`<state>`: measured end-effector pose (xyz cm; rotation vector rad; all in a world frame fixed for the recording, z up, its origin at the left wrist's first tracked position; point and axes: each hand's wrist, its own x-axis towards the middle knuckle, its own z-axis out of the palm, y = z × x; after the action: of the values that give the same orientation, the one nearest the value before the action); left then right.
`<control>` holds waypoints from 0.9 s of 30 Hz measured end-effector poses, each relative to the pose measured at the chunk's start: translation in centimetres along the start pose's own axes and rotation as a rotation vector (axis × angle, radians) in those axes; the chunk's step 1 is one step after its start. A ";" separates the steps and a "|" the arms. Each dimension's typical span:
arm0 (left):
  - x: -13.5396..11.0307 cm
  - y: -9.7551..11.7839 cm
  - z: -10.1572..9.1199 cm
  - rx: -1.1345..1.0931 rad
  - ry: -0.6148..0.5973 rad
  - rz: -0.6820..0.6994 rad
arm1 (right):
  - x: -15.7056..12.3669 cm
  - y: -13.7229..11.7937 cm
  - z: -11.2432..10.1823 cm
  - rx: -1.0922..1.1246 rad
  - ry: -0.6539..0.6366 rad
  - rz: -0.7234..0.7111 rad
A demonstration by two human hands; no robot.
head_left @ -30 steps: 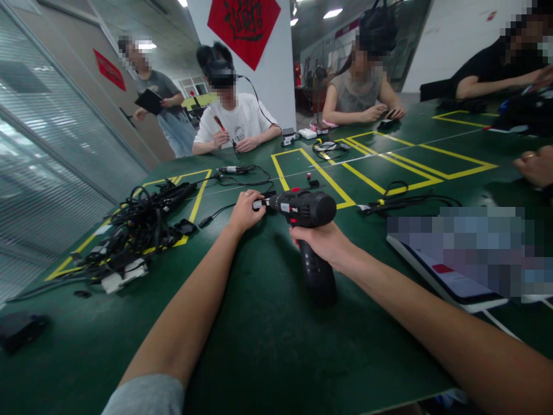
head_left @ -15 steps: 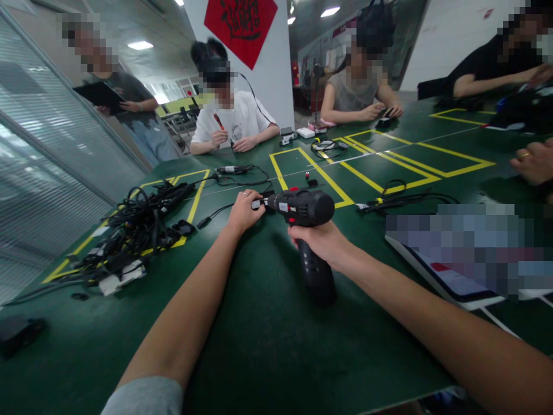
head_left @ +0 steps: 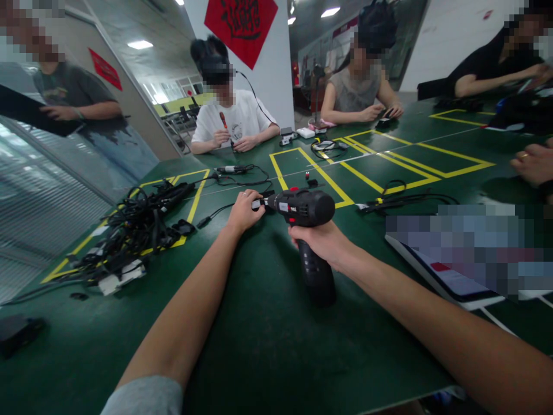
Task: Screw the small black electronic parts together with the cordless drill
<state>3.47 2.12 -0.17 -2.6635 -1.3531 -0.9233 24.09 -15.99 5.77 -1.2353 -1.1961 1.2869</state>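
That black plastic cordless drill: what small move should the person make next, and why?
Probably give the narrow silver bit a small twist to check that it is seated. The left hand is already at the nose of the black plastic cordless drill, while the right hand grips it steadily, just above its handle.

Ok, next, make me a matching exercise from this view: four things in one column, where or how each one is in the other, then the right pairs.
Things:
1. cordless drill
2. tangle of black cables
3. red-handled screwdriver
4. tablet

Places or states:
A. Held upright by the person in a white T-shirt across the table
B. Lying at the right of the view, its screen lit and partly blurred
C. Gripped by its handle in the right hand
D. Heaped on the green table across yellow tape

Pairs: 1-C, 2-D, 3-A, 4-B
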 end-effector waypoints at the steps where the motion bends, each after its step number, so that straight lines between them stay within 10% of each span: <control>1: 0.0 0.0 0.0 0.002 -0.002 -0.004 | 0.0 0.0 0.0 0.002 -0.001 0.001; 27: 0.1 -0.2 0.3 0.005 0.043 0.029 | 0.0 -0.1 0.0 -0.003 -0.001 0.018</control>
<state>3.51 2.36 -0.41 -2.6358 -1.3032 -0.9669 24.14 -16.02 5.88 -1.2497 -1.1905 1.2997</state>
